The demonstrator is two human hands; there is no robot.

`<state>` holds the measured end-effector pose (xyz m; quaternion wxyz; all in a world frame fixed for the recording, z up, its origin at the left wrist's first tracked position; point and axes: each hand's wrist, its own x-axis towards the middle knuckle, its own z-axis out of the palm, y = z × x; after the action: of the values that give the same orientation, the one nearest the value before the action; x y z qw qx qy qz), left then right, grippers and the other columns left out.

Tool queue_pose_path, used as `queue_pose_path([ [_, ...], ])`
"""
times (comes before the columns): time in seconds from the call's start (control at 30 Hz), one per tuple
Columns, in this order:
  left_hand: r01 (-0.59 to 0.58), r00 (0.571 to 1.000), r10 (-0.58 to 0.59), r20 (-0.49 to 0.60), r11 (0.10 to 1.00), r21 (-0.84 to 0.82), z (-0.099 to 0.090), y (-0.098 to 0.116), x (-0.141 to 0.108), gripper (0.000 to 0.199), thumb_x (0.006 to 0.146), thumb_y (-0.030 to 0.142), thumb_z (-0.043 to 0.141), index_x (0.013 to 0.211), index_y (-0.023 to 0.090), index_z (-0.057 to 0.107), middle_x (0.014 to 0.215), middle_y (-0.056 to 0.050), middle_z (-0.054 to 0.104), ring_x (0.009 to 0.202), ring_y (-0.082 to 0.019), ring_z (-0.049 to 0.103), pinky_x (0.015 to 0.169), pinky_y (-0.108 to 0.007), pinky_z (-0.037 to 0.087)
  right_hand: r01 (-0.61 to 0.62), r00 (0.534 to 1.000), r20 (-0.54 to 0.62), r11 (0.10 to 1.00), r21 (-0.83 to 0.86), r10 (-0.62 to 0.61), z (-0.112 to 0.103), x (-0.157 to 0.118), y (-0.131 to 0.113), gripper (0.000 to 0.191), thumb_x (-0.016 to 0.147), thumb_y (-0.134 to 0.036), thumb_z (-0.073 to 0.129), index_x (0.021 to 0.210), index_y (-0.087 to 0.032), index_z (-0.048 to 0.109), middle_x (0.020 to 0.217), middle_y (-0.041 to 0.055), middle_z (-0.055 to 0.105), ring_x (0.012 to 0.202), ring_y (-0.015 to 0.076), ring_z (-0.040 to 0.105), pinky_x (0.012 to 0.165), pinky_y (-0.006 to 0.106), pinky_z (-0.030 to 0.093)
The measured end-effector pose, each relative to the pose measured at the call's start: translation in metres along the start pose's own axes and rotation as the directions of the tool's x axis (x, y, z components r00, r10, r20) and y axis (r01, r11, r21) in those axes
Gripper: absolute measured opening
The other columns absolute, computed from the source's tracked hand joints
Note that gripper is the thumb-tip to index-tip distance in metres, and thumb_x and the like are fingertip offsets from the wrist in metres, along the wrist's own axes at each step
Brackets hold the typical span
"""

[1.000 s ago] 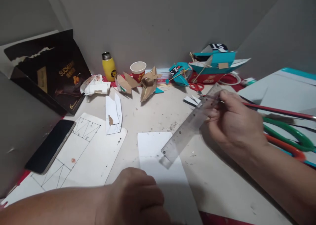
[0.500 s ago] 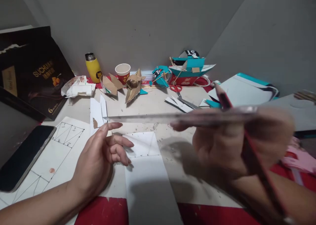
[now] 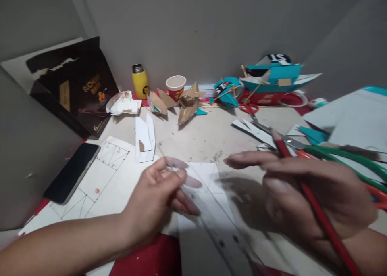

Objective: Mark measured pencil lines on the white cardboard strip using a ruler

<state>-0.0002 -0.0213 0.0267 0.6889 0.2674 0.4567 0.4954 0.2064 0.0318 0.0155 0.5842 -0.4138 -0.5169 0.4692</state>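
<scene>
My left hand (image 3: 163, 191) pinches a clear plastic ruler (image 3: 218, 227) near its far end, thumb on top and fingers seen through it. The ruler slants down to the right towards me and is blurred. Beneath it lies a folded white sheet (image 3: 190, 239) with pencil lines near its far edge. My right hand (image 3: 314, 195) is raised to the right of the sheet. A red pencil (image 3: 316, 209) sits in that hand, its tip pointing up and away, while the index finger reaches left without touching the ruler.
A phone (image 3: 72, 173) rests on a marked drawing sheet (image 3: 105, 183) at left. Along the wall stand a black box (image 3: 87, 94), a yellow bottle (image 3: 139, 82), a paper cup (image 3: 175, 88) and cardboard boats (image 3: 189, 106). Scissors (image 3: 290, 142) and card strips (image 3: 254, 132) lie at right.
The ruler has passed from my right hand to my left and now slants towards me. My right hand keeps the pencil. The view has turned left, bringing green-handled scissors into sight.
</scene>
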Motion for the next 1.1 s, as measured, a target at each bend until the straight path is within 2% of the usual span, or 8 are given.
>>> queue_pose_path([
  [0.07, 0.104, 0.991, -0.105, 0.081, 0.994, 0.012, 0.001, -0.011, -0.004, 0.034, 0.073, 0.036, 0.078, 0.089, 0.016, 0.058, 0.074, -0.004, 0.072, 0.045, -0.011, 0.064, 0.046, -0.021, 0.052, 0.269, 0.963, 0.045, 0.958, -0.1, -0.266, 0.004, 0.005, 0.007, 0.014, 0.066, -0.018, 0.071, 0.077, -0.026, 0.073, 0.082, 0.0075, 0.076, 0.073, 0.0248, 0.073, 0.065, 0.037, 0.061],
  [0.13, 0.206, 0.965, -0.208, 0.157, 0.978, 0.029, 0.003, -0.021, -0.01, 0.036, 0.067, 0.038, 0.08, 0.086, 0.015, 0.06, 0.068, -0.002, 0.068, 0.046, -0.01, 0.061, 0.05, -0.025, 0.053, 0.52, 0.854, 0.131, 0.821, -0.236, -0.503, 0.008, 0.005, 0.014, 0.022, 0.076, -0.013, 0.063, 0.091, -0.024, 0.073, 0.085, 0.0065, 0.076, 0.075, 0.0214, 0.074, 0.064, 0.032, 0.061],
  [0.2, 0.272, 0.938, -0.285, 0.198, 0.958, 0.091, 0.006, -0.027, -0.014, 0.032, 0.067, 0.034, 0.078, 0.085, 0.015, 0.061, 0.065, 0.0, 0.065, 0.046, -0.008, 0.058, 0.05, -0.022, 0.051, 0.618, 0.786, 0.219, 0.729, -0.294, -0.578, 0.008, 0.003, 0.02, 0.024, 0.079, -0.01, 0.06, 0.096, -0.023, 0.071, 0.085, 0.0058, 0.075, 0.074, 0.0185, 0.074, 0.063, 0.027, 0.061],
  [0.3, 0.308, 0.911, -0.337, 0.238, 0.939, 0.152, 0.007, -0.03, -0.017, 0.03, 0.068, 0.033, 0.075, 0.085, 0.016, 0.058, 0.068, 0.001, 0.064, 0.048, -0.007, 0.057, 0.051, -0.02, 0.046, 0.622, 0.783, 0.303, 0.697, -0.356, -0.543, 0.004, 0.003, 0.023, 0.017, 0.081, -0.016, 0.058, 0.091, -0.021, 0.072, 0.083, 0.0077, 0.075, 0.072, 0.0172, 0.073, 0.065, 0.024, 0.061],
  [0.47, 0.312, 0.911, -0.344, 0.229, 0.936, 0.165, 0.003, -0.029, -0.012, 0.033, 0.065, 0.036, 0.076, 0.083, 0.016, 0.057, 0.067, 0.0, 0.064, 0.049, -0.009, 0.057, 0.053, -0.023, 0.046, 0.598, 0.801, 0.303, 0.653, -0.465, -0.517, 0.004, 0.008, 0.019, 0.018, 0.086, -0.023, 0.053, 0.088, -0.021, 0.071, 0.081, 0.0098, 0.074, 0.07, 0.0176, 0.073, 0.063, 0.023, 0.061],
  [0.57, 0.318, 0.91, -0.347, 0.227, 0.935, 0.156, 0.0, -0.029, -0.009, 0.031, 0.062, 0.034, 0.078, 0.078, 0.016, 0.058, 0.062, 0.001, 0.062, 0.05, -0.009, 0.057, 0.054, -0.024, 0.048, 0.609, 0.793, 0.364, 0.605, -0.514, -0.488, 0.008, 0.01, 0.016, 0.016, 0.086, -0.022, 0.054, 0.088, -0.022, 0.07, 0.078, 0.0093, 0.074, 0.067, 0.0178, 0.073, 0.063, 0.024, 0.061],
  [0.83, 0.348, 0.902, -0.384, 0.198, 0.918, 0.191, 0.0, -0.031, -0.004, 0.01, 0.067, 0.019, 0.066, 0.073, 0.014, 0.059, 0.057, 0.001, 0.062, 0.046, -0.008, 0.058, 0.051, -0.022, 0.048, 0.479, 0.867, 0.141, 0.722, -0.499, -0.478, 0.023, 0.005, 0.016, 0.017, 0.084, -0.024, 0.055, 0.077, -0.024, 0.07, 0.07, 0.0099, 0.072, 0.061, 0.0187, 0.071, 0.059, 0.027, 0.06],
  [1.1, 0.383, 0.892, -0.418, 0.173, 0.901, 0.202, 0.003, -0.03, -0.004, 0.007, 0.065, 0.013, 0.061, 0.071, 0.015, 0.057, 0.055, 0.003, 0.061, 0.045, -0.008, 0.057, 0.051, -0.022, 0.048, 0.486, 0.87, 0.209, 0.701, -0.522, -0.447, 0.019, 0.006, 0.015, 0.017, 0.087, -0.023, 0.052, 0.082, -0.025, 0.067, 0.073, 0.0072, 0.073, 0.063, 0.0172, 0.071, 0.058, 0.025, 0.06],
])
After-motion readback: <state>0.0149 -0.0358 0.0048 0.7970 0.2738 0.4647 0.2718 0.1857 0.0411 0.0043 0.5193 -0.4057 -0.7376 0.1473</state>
